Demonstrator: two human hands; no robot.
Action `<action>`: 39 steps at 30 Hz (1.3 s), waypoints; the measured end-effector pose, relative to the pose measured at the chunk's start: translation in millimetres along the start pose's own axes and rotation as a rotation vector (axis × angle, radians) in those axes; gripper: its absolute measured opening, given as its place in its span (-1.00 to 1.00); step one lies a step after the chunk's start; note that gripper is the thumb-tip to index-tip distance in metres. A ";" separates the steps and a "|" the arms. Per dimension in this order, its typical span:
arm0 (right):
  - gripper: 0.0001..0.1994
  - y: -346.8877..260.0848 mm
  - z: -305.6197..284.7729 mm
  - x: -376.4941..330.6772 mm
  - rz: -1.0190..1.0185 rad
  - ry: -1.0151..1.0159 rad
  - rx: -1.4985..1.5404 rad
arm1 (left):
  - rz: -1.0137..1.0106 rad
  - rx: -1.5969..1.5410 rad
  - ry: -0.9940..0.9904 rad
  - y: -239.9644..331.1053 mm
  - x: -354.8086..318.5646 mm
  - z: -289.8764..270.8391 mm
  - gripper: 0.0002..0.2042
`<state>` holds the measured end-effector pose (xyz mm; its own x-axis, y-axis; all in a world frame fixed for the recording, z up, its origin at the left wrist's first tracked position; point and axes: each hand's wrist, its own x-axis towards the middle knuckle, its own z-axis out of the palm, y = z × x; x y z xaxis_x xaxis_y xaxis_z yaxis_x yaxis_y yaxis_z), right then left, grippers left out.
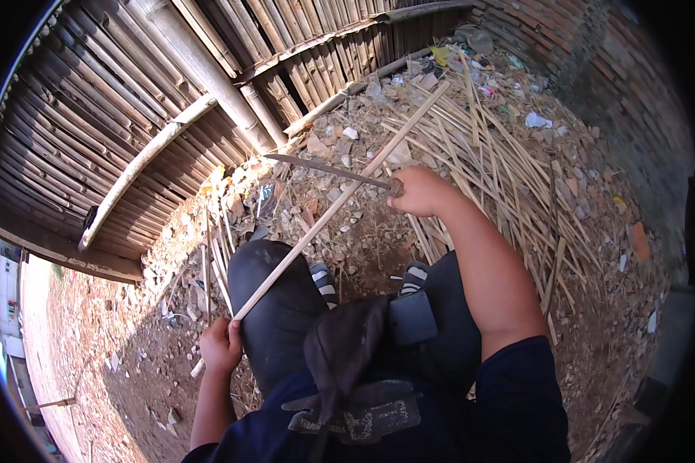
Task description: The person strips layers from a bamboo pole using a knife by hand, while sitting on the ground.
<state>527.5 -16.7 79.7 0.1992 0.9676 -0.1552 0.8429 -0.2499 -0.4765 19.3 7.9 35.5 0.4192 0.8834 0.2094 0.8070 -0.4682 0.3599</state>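
My left hand (222, 345) grips the near end of a long pale bamboo strip (340, 199) that runs diagonally up and to the right over my left knee. My right hand (418, 190) is closed on the handle of a long dark knife (324, 170). Its blade points left and lies across the strip about midway along it. I sit low with both knees in dark trousers and striped sandals on the ground.
A heap of split bamboo strips (510, 154) lies on the rubble-strewn ground ahead and to the right. A bamboo fence (154, 116) with a thick post stands at the left and back. A brick wall (610, 69) rises at the right.
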 end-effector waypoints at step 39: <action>-0.61 7.9 6.7 5.5 -0.002 -0.021 0.091 | 0.010 0.013 0.043 -11.7 0.8 11.0 -0.62</action>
<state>532.0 -13.6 69.3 0.1859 0.9674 -0.1718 0.7941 -0.2509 -0.5536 14.8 14.2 21.5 0.4096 0.8768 0.2521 0.8081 -0.4769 0.3458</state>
